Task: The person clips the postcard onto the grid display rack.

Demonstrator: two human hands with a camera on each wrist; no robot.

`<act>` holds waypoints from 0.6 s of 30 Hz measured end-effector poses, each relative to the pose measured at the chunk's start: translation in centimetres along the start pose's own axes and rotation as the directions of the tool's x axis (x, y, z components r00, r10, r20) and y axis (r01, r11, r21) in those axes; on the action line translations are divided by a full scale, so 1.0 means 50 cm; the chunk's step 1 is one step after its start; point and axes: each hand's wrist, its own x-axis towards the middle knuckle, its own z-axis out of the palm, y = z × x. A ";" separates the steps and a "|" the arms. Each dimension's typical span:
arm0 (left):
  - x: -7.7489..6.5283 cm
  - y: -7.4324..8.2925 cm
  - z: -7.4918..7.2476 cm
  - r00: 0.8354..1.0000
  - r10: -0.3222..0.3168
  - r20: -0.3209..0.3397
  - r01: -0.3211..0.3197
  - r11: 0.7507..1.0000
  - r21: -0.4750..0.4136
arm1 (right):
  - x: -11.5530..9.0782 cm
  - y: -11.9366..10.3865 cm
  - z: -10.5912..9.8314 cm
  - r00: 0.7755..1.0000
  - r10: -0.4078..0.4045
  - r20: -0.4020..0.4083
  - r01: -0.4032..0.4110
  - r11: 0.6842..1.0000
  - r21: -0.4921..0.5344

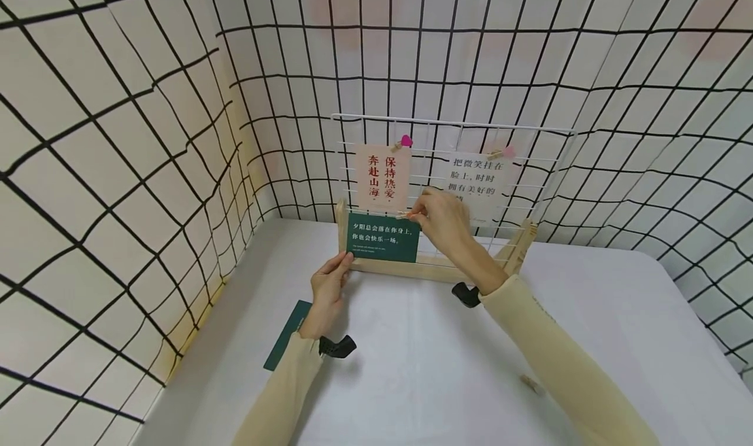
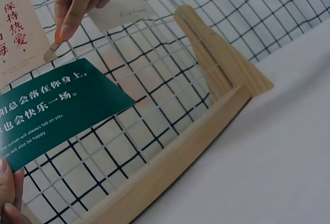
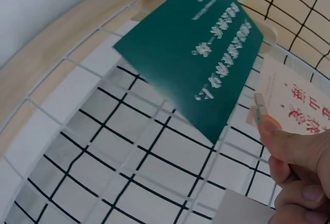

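Observation:
A green card with white writing [image 1: 384,238] lies against the lower part of a white wire grid rack [image 1: 453,123]. My left hand [image 1: 329,282] pinches its lower left corner between thumb and fingers. Just above the card's upper edge, my right hand [image 1: 442,218] pinches a small wooden clothespin [image 3: 259,104] with an orange end. In the left wrist view the clothespin tip overlaps the lower corner of the pink card [image 2: 23,36]. That pink card with red writing hangs by a clothespin with a magenta heart [image 1: 406,141].
A white card [image 1: 478,181] hangs at the rack's right under a pink-topped clothespin [image 1: 502,153]. The rack stands in a wooden base [image 1: 435,273]. Another green card [image 1: 288,335] lies beside the left forearm, and a loose clothespin [image 1: 532,384] lies near the right sleeve. Black-lined grid panels surround the table.

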 end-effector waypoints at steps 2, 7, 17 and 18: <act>0.002 -0.002 0.003 1.000 0.003 -0.007 -0.003 1.000 -0.008 | 0.003 -0.002 -0.002 1.000 -0.012 0.008 0.013 1.000 -0.022; 0.006 -0.007 0.009 1.000 0.011 -0.022 -0.011 0.999 -0.030 | 0.007 -0.014 0.000 0.999 -0.033 0.012 0.033 0.997 -0.067; -0.001 -0.001 0.024 0.998 0.024 -0.056 -0.027 0.998 -0.052 | 0.008 -0.029 0.024 0.994 -0.101 -0.030 0.094 0.979 -0.183; -0.002 0.000 0.025 0.998 0.027 -0.057 -0.030 0.998 -0.056 | 0.008 -0.029 0.025 0.993 -0.108 -0.039 0.099 0.977 -0.190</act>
